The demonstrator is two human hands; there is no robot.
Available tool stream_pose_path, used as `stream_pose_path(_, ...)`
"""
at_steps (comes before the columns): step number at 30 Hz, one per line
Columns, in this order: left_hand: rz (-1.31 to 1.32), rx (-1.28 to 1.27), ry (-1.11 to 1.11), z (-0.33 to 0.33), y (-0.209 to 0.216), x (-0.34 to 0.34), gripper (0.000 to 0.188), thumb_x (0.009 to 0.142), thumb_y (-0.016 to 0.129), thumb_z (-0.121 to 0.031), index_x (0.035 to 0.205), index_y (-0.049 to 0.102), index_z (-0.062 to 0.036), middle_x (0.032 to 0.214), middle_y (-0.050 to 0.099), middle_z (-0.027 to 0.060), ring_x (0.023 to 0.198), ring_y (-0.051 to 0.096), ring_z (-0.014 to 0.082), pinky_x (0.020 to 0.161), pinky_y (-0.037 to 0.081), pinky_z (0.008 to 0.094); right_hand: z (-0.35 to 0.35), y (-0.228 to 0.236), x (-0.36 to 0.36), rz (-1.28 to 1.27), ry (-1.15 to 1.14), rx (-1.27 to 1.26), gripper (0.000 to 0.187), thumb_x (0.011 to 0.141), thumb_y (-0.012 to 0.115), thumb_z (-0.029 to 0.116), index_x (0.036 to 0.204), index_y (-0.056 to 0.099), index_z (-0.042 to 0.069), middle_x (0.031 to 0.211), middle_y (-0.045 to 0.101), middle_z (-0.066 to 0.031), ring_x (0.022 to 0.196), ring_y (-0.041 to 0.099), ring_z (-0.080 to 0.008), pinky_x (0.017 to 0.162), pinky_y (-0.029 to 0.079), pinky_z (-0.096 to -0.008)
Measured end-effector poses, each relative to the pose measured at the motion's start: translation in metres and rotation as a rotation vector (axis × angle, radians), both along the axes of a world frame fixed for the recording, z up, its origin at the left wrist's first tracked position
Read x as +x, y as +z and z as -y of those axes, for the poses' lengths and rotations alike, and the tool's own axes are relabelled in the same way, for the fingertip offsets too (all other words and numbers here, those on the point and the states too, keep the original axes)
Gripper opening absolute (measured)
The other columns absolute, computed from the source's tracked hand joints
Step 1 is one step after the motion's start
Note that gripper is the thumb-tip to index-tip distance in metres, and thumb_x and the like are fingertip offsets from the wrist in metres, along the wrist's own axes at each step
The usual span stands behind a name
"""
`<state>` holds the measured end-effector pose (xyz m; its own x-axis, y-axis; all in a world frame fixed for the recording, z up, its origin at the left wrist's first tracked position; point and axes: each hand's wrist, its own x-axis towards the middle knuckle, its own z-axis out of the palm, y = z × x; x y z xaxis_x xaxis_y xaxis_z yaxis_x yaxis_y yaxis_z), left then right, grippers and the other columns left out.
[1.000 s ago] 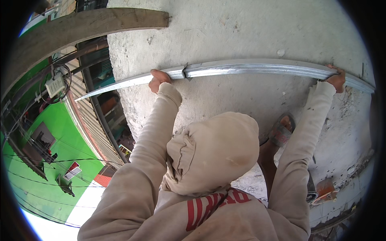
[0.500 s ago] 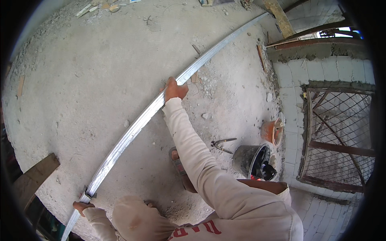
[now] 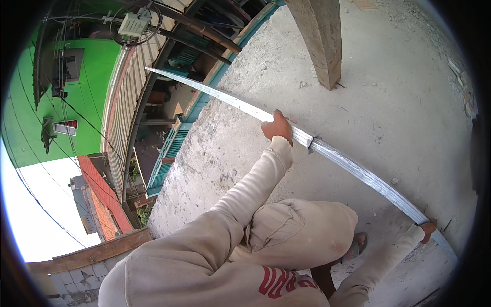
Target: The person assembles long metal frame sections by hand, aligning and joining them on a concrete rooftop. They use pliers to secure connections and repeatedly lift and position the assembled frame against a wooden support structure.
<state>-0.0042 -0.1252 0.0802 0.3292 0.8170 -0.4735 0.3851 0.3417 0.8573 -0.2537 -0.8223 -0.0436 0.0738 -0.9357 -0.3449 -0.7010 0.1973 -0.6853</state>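
A long, silvery metal channel (image 3: 358,174) runs from the upper left to the right rim of the view. My left hand (image 3: 277,127) is closed around it left of the middle. A small grey metal piece (image 3: 311,145) sits around the channel just right of that hand. Farther along, near the right rim, my right hand (image 3: 428,231) wraps the same channel; its fingers show only in part. The channel's far left end sticks out past the floor edge.
A wooden post (image 3: 325,56) stands on the rough concrete floor (image 3: 378,123) beyond the channel. At the left the floor ends in a broken edge. Past it lie a corrugated roof (image 3: 123,112), a green wall (image 3: 94,112), hanging wires and a teal railing (image 3: 171,158).
My view has swung left, from the block wall and buckets to the floor edge and neighbouring buildings. Both hands still grip the channel, the left one still beside the small metal piece.
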Motion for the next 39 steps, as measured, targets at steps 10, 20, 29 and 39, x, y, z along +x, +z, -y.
stream_pose_path(10,-0.066,0.097,-0.041,-0.023,0.016,-0.011,0.037,0.084,0.066,-0.02,0.096,0.061,0.0153,0.077,0.069,0.023,0.069,0.072,0.0344,0.068,0.058,0.0432,0.016,0.018,-0.015,-0.425,0.274,-0.062,0.042,0.094,0.042,0.024,0.113,0.079,0.022,0.121,0.076,-0.0003,0.106,0.069,-0.0205,0.091,0.047,-0.039)
stream_pose_path(20,-0.146,0.269,-0.097,-0.028,0.032,-0.025,0.041,0.083,0.067,-0.022,0.095,0.064,0.0174,0.085,0.072,0.0257,0.08,0.072,0.0344,0.076,0.055,0.0434,0.025,-0.003,-0.035,-0.3,0.324,-0.12,0.037,0.096,0.048,0.024,0.111,0.079,0.009,0.111,0.077,-0.0072,0.1,0.069,-0.0232,0.092,0.052,-0.0393)
stream_pose_path(29,-0.155,0.353,-0.052,-0.059,0.014,-0.03,0.043,0.081,0.068,-0.023,0.094,0.066,0.0175,0.086,0.073,0.0283,0.083,0.073,0.0391,0.079,0.056,0.045,0.057,-0.036,-0.061,0.146,0.079,0.068,0.034,0.092,0.062,0.027,0.11,0.081,0.006,0.104,0.079,-0.0048,0.092,0.072,-0.026,0.084,0.055,-0.0397)
stream_pose_path(39,-0.284,0.419,-0.2,-0.163,-0.03,-0.024,0.061,0.076,0.071,-0.033,0.104,0.067,0.0212,0.101,0.072,0.0367,0.102,0.071,0.0462,0.092,0.053,0.0443,0.068,0.023,-0.046,0.114,0.038,-0.049,0.036,0.093,0.061,0.023,0.111,0.078,-0.002,0.103,0.078,-0.0149,0.09,0.073,-0.0296,0.087,0.057,-0.0419)
